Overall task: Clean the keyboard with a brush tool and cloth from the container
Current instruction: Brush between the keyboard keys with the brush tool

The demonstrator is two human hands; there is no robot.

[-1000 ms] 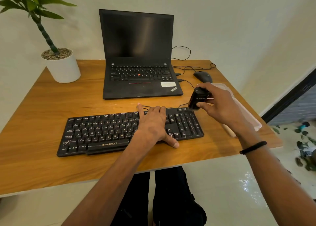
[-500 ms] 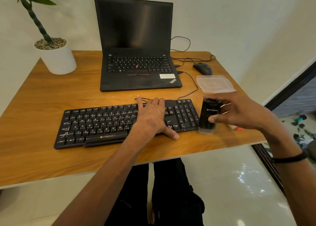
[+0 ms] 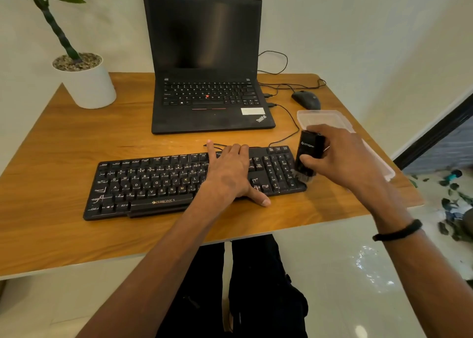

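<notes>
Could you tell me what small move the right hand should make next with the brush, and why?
Probably sweep the brush tool leftward across the number pad. Its bristles already sit at the right end of the keyboard, the right hand grips it upright, and the left hand lies flat on the keys, steadying the board.

A black keyboard (image 3: pixel 194 181) with white legends lies on the orange-brown wood-grain table (image 3: pixel 76 158), beside a black brush tool (image 3: pixel 308 153).
</notes>
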